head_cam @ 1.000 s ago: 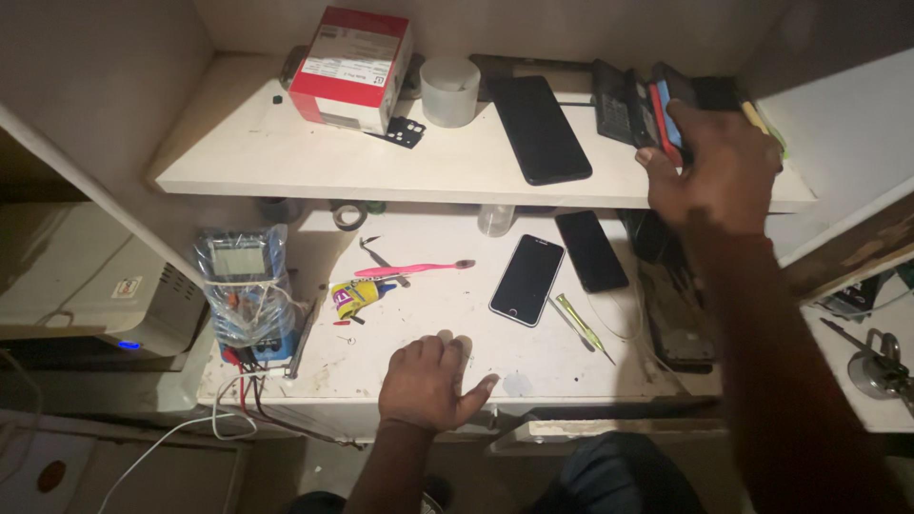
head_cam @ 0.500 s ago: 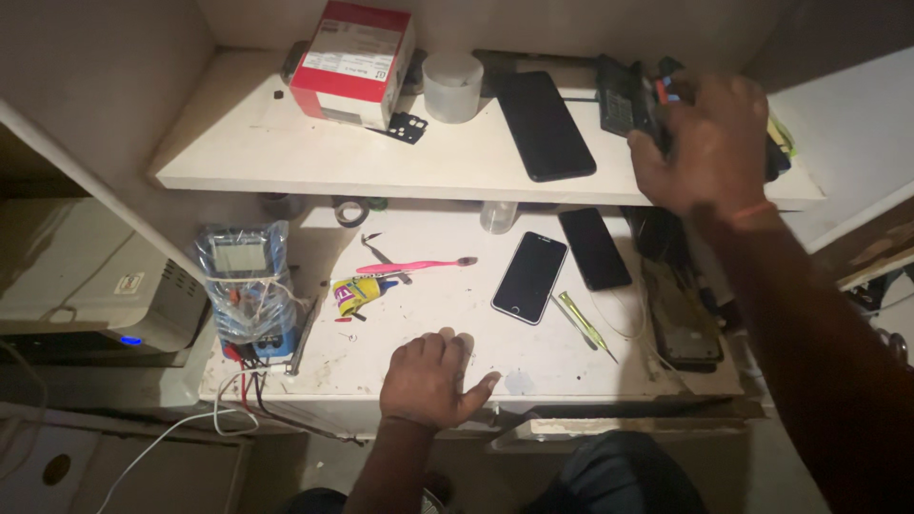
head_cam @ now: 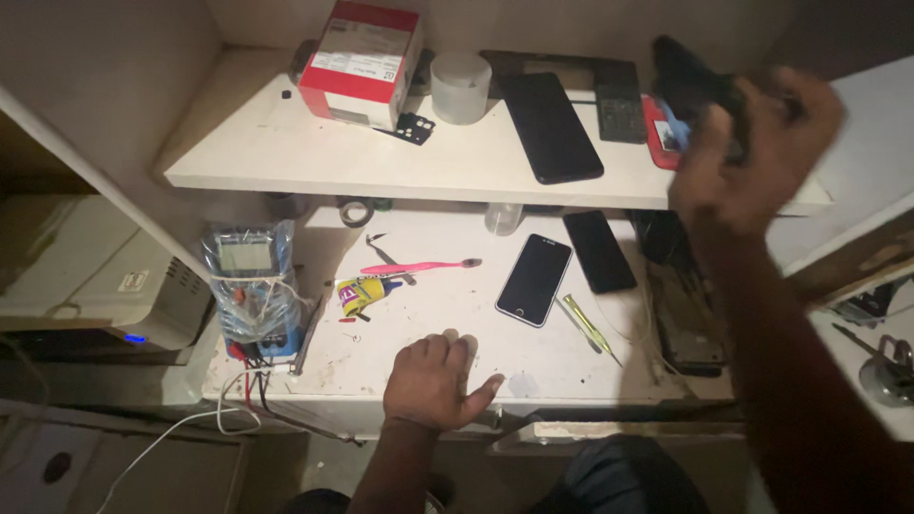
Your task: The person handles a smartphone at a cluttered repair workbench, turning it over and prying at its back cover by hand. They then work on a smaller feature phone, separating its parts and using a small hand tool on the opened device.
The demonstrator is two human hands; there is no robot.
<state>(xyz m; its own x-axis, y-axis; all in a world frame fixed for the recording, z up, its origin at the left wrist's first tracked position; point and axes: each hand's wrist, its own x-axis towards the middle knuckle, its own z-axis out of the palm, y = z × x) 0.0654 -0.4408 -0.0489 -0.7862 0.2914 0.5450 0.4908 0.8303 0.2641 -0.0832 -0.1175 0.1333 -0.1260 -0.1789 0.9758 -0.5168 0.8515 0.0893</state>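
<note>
Dim workbench (head_cam: 571,366) under white shelf (head_cam: 381,167). Right hand (head_cam: 752,152) blurred at shelf's right end, fingers closed on dark flat object (head_cam: 690,81), kind unclear. Left hand (head_cam: 433,381) flat, fingers spread, empty, on bench below shelf. Black phone (head_cam: 535,279), pink toothbrush (head_cam: 419,267) beneath shelf; red box (head_cam: 362,62), plastic cup (head_cam: 461,86) on shelf.

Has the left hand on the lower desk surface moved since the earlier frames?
No. The left hand rests flat near the front edge of the desk, the same way below the pink toothbrush and left of the black phone.
</note>
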